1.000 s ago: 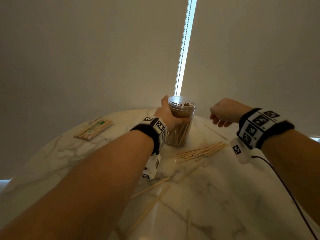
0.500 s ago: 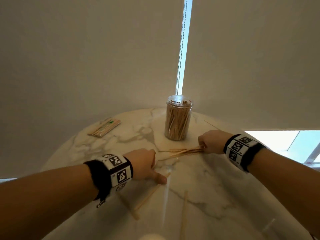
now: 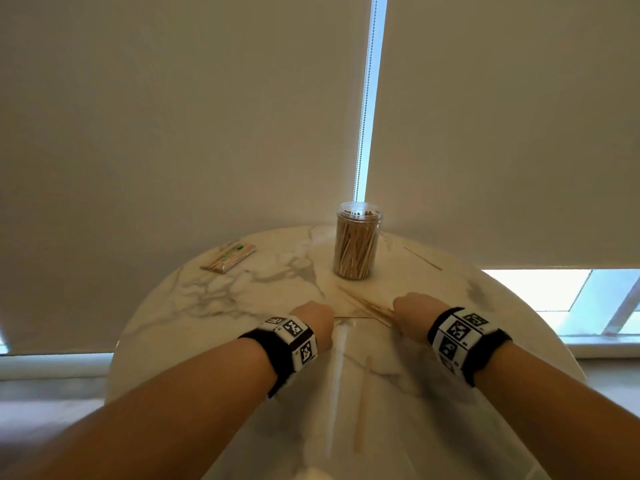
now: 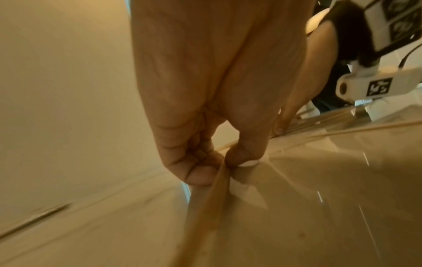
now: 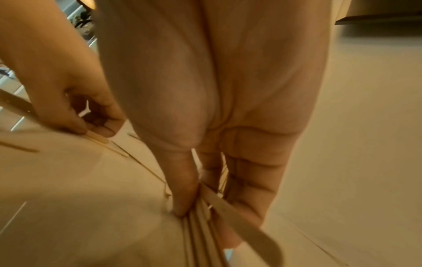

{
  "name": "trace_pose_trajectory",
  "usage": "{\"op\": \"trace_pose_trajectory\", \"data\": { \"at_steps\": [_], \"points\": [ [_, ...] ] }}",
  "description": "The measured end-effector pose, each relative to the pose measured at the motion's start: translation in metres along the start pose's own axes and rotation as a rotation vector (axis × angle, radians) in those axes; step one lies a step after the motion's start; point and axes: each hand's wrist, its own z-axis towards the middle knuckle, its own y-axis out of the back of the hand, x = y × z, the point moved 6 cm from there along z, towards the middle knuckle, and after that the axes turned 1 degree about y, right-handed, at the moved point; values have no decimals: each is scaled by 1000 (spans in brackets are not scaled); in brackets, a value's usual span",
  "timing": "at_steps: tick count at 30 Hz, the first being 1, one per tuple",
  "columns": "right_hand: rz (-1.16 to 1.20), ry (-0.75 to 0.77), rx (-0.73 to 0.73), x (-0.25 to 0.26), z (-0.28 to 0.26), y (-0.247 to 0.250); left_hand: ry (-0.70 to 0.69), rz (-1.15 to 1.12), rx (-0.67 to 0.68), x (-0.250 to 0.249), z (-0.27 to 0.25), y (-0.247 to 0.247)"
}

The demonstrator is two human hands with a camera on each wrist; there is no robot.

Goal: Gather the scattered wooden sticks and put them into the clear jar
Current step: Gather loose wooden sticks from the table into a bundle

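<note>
The clear jar (image 3: 357, 244), packed with wooden sticks, stands open at the far middle of the round marble table (image 3: 214, 299). My left hand (image 3: 313, 318) pinches a wooden stick (image 4: 211, 195) between thumb and finger on the tabletop. My right hand (image 3: 410, 308) grips a bundle of sticks (image 5: 205, 231), whose ends fan out toward the jar (image 3: 363, 304). Loose sticks lie near me (image 3: 362, 403) and at the far right (image 3: 422, 258). Both hands sit close together, in front of the jar.
A flat packet of sticks (image 3: 229, 258) lies at the table's far left. Roller blinds with a bead chain (image 3: 363, 98) hang right behind the jar. The table's edge curves away on both sides, with floor below.
My left hand let go of the jar and came down to the table, now pinching a stick. My right hand dropped onto the stick pile and pulled it nearer. The head view tilted down.
</note>
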Motion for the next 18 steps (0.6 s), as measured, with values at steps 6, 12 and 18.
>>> {"op": "trace_pose_trajectory", "data": {
  "at_steps": [6, 12, 18],
  "points": [
    [73, -50, -15, 9, -21, -3, 45, -33, -36, 1, -7, 0],
    [291, -96, 5, -11, -34, 5, 115, -346, -183, 11, -2, 9],
    [553, -93, -100, -15, -50, 32, 98, -902, -293, 12, 2, 24]
  ]
}}
